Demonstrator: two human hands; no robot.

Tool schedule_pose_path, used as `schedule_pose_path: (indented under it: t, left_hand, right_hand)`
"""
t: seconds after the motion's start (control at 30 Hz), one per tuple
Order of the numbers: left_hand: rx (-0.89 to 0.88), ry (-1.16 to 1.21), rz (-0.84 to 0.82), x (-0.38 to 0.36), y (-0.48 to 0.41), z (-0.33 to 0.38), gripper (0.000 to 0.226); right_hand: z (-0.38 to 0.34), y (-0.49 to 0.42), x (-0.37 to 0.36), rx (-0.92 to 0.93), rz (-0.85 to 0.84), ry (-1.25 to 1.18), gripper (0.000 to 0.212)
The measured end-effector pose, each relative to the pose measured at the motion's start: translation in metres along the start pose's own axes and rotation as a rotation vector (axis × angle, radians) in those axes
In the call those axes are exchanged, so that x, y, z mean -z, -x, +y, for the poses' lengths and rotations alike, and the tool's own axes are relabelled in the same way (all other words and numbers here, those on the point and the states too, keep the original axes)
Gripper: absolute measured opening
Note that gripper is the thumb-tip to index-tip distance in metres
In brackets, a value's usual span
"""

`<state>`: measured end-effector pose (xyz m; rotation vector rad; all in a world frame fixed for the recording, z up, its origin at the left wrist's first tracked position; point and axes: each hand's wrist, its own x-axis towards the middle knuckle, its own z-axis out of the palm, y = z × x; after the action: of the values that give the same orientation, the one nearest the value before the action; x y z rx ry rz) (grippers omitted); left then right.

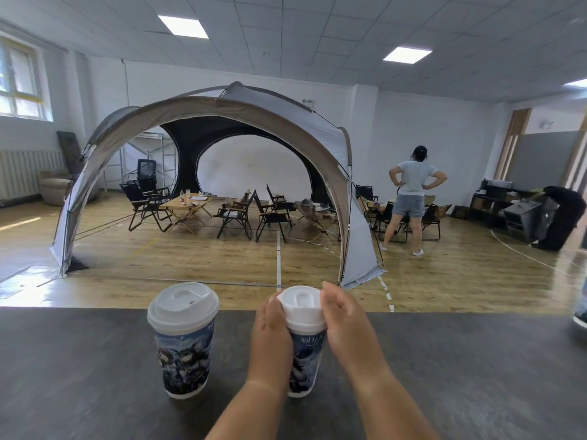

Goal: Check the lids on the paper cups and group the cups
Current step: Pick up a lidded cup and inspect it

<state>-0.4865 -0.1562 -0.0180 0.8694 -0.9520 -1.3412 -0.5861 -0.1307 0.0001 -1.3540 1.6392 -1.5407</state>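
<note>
Two printed paper cups with white plastic lids stand upright on a dark table [95, 376]. The left cup [182, 344] stands alone, nothing touching it. Both my hands are on the middle cup [306, 354]. My left hand [271, 338] wraps the cup's left side just under the lid. My right hand [346, 325] curls over the right rim of its white lid [301, 304]. A third cup [582, 309] shows only as a sliver at the right edge of the view.
The table's far edge [95, 309] runs across the view just behind the cups. Beyond it lies a wooden floor with a large dome tent [222, 122], folding chairs and low tables. A person [409, 198] stands at the right with their back turned.
</note>
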Motion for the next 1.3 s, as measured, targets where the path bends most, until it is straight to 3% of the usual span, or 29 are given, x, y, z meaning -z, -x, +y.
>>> schedule_pose_path:
  t: [0.1,0.17,0.27,0.57,0.7,0.83,0.97,1.2,1.3]
  left_hand:
    - [-0.017,-0.003,0.011,-0.005,0.006,0.002,0.031]
    - [-0.055,-0.012,0.033,-0.006,0.010,-0.003,0.027]
    - [-0.049,0.020,0.003,-0.005,0.011,-0.006,0.028]
    - [0.122,0.120,-0.103,0.000,-0.008,-0.006,0.052]
    - [0.078,0.110,-0.065,-0.006,-0.002,-0.005,0.040]
    - [-0.024,0.069,0.009,-0.012,0.008,-0.003,0.032]
    - [-0.004,0.085,0.027,-0.012,0.015,-0.001,0.024]
    - [0.152,0.186,-0.129,-0.001,-0.003,-0.010,0.042]
    - [0.142,0.176,-0.120,-0.002,-0.003,-0.004,0.035]
  right_hand:
    - [0.003,0.022,-0.011,0.131,0.108,0.042,0.035]
    - [0.006,0.027,-0.015,0.193,0.121,0.112,0.021]
    - [0.008,0.020,-0.010,0.148,0.093,0.027,0.005]
    - [0.010,0.002,0.007,0.034,-0.061,-0.180,0.024]
    - [0.006,-0.001,0.013,-0.014,-0.134,-0.293,0.024]
    - [0.010,0.013,0.001,0.022,0.020,-0.181,0.016]
    - [0.014,0.027,-0.012,0.054,0.126,-0.137,0.020]
    - [0.013,0.011,0.003,0.029,-0.015,-0.197,0.021]
    - [0.010,0.006,0.009,0.023,-0.132,-0.274,0.027]
